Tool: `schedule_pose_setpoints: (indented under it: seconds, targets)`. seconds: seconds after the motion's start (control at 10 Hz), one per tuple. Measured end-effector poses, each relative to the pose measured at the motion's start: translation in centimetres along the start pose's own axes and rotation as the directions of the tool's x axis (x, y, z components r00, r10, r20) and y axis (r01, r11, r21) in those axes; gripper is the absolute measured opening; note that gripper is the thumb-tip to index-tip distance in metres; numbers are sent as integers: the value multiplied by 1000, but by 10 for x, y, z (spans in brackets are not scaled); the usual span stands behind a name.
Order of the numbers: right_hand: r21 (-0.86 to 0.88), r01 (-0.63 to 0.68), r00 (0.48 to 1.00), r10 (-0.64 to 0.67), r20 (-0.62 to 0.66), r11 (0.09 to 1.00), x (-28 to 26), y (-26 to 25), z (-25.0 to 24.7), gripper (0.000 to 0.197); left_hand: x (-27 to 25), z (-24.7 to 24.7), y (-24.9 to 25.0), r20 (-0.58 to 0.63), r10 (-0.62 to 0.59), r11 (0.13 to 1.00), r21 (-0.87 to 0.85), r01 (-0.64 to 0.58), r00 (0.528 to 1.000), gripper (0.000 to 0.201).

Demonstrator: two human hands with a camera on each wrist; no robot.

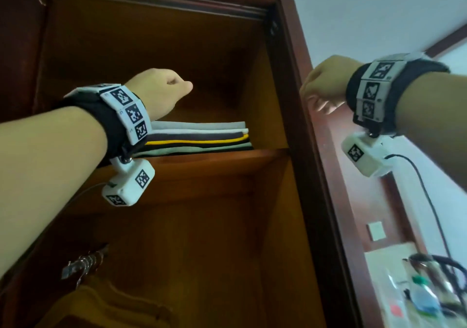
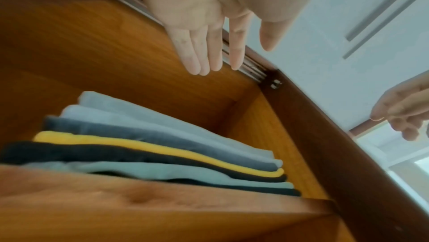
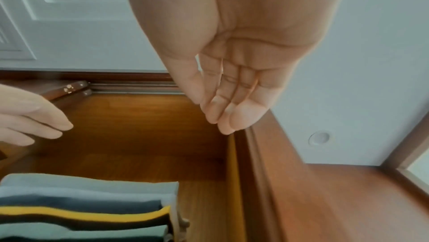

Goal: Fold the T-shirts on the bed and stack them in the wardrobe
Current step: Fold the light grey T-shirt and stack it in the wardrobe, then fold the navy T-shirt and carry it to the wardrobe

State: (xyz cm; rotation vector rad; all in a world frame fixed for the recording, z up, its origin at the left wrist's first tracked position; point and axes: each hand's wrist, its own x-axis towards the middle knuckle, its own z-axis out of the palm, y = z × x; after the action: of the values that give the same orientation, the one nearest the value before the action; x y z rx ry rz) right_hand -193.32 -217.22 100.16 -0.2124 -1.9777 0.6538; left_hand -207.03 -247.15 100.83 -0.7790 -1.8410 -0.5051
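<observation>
Left hand [image 2: 204, 7] up inside the wardrobe [image 1: 290, 80], fingers [image 2: 192, 51] straight and lying close together, thumb apart, holding nothing, hovering clear above the T-shirts [image 2: 162, 146]. Right hand [image 3: 232, 53] hangs outside by the wardrobe's right edge, fingers [image 3: 223, 106] loosely bent and bunched, empty too. From the head view both sets of fingers are hidden behind the backs of the hands, and the right one is blurred. The shirts sit folded in a flat stack on the upper shelf [image 1: 214, 158], toward its right part but not touching the side wall: soft knit layers in pale grey, white, dark grey, a yellow band, black, grey-green, black at the bottom. The stack's left end is cut off by the left wrist. The wood is glossy orange-brown inside, darker red on the frame. Metal rails [image 2: 246, 66] run along the top. Pale ceiling overhead; blurry clutter on a surface [image 1: 394, 259] at lower right, hard to make out.
</observation>
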Motion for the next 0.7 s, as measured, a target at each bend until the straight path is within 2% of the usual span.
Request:
schedule_pose_setpoints:
  seconds: [0.1, 0.2, 0.3, 0.5, 0.6, 0.7]
  targets:
    - [-130, -24, 998, 17, -55, 991, -16, 23, -45, 17, 5, 10, 45, -7, 78, 995, -65, -78, 997, 40]
    - [-404, -67, 995, 31, -96, 912, -35, 59, -97, 19, 4, 33, 98, 29, 109, 984, -143, -104, 994, 38]
    - [-623, -134, 991, 100, -89, 771, -58, 104, -153, 29, -1, 56, 155, 86, 119, 962, -257, -93, 989, 37]
    - [-789, -268, 952, 280, -128, 552, -121, 180, -273, 32, -27, 103, 317, 225, 205, 905, -414, -97, 952, 39]
    - [-881, -295, 932, 316, -179, 371, -167, 208, -327, 32, -39, 125, 392, 212, 325, 845, -502, -182, 922, 42]
    - [-912, -332, 896, 382, -225, 240, -209, 238, -382, 34, -61, 146, 482, 238, 433, 781, -580, -230, 869, 49]
